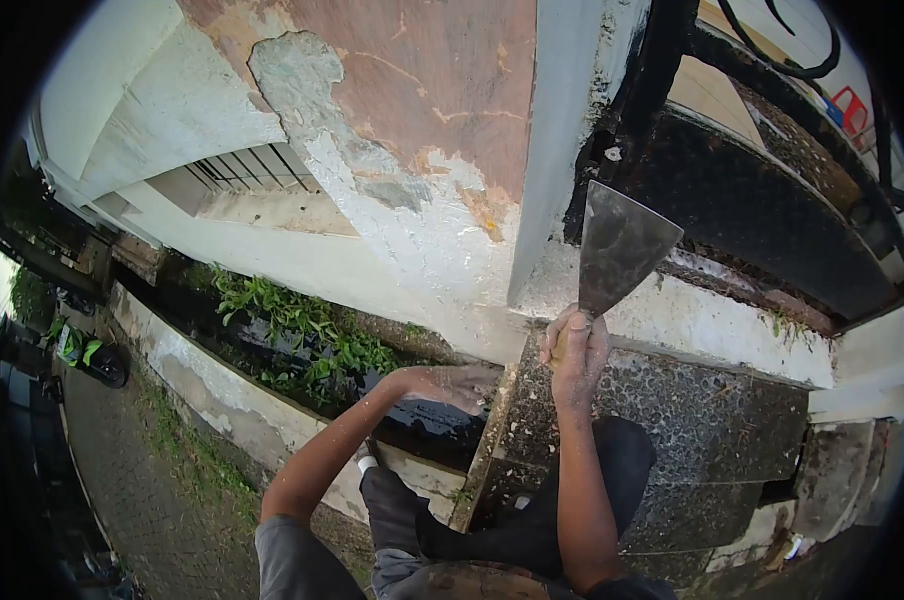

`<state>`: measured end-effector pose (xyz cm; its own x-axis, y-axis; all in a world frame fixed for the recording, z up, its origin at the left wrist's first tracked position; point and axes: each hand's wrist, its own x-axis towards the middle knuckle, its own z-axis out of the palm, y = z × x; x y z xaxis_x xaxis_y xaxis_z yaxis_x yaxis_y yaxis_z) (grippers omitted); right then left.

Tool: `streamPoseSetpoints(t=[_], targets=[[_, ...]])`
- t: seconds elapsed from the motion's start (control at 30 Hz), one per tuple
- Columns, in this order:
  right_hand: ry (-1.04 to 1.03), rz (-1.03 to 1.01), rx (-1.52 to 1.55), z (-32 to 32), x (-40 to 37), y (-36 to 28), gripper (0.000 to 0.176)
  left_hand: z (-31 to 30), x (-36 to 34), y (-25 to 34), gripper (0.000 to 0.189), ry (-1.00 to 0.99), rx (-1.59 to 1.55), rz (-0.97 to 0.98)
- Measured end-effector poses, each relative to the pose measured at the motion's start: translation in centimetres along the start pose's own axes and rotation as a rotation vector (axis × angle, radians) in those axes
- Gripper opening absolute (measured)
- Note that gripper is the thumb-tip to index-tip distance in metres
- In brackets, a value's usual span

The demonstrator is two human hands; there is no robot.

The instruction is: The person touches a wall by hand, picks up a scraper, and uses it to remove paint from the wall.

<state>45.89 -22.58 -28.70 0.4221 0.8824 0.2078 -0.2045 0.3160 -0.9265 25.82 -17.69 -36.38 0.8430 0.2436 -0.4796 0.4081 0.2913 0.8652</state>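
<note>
My right hand (pixel 576 352) is closed around the handle of a wide metal scraper (pixel 622 245), its flat blade pointing up in front of the black gate. Dust covers my fingers. My left hand (pixel 450 387) is held out over the ditch with its fingers stretched and nothing in them. Ahead stands a wall (pixel 442 80) with peeling paint; a reddish-brown layer and rough grey patches show through. Pale flaking plaster (pixel 452 250) lies lower on the same wall. The blade does not appear to touch the wall.
A water-filled ditch with green plants (pixel 302 345) runs along the wall, edged by a low concrete wall (pixel 202 375). The black metal gate (pixel 752 200) is at the right. Paving with debris (pixel 692 420) lies below it. A green motorbike (pixel 92 352) is parked far left.
</note>
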Motion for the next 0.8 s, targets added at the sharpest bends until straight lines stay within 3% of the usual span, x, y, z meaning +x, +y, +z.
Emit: streamPoseSetpoints(t=[0.1, 0.23, 0.3, 0.4, 0.5, 0.57, 0.63, 0.7, 0.8], targets=[[-0.029, 0.011, 0.024, 0.5, 0.2, -0.2, 0.035, -4.6, -1.7, -2.0, 0.077, -0.245, 0.935, -0.850], [-0.043, 0.034, -0.027, 0.3, -0.2, 0.6, 0.034, -4.5, -3.5, -6.5, 0.052, 0.295, 0.254, -0.215], [-0.063, 0.022, -0.039, 0.4, 0.1, 0.3, 0.035, -5.6, -3.4, -11.3, 0.037, 0.328, 0.403, -0.207], [-0.071, -0.056, 0.042, 0.5, -0.8, 1.2, 0.037, -3.2, -2.9, -11.6, 0.030, 1.004, 1.393, 0.076], [-0.108, -0.061, 0.058, 1.8, -2.2, 1.4, 0.034, -1.9, -1.8, -1.9, 0.028, 1.214, 0.363, 0.070], [-0.195, -0.022, -0.034, 2.4, -2.3, 0.8, 0.035, 0.3, -1.2, 4.4, 0.028, 1.239, 0.129, 0.500], [-0.223, 0.129, -0.049, 2.7, -2.3, 0.8, 0.033, 1.9, -0.8, 10.0, 0.031, 1.078, -0.161, 0.743], [-0.231, 0.276, -0.032, 2.9, -2.1, 0.6, 0.031, 2.2, 0.3, 12.9, 0.031, 0.987, -0.300, 0.783], [-0.183, 0.292, 0.035, 3.2, -2.5, 1.9, 0.030, 1.9, 1.7, 13.8, 0.030, 0.948, -0.335, 0.737]])
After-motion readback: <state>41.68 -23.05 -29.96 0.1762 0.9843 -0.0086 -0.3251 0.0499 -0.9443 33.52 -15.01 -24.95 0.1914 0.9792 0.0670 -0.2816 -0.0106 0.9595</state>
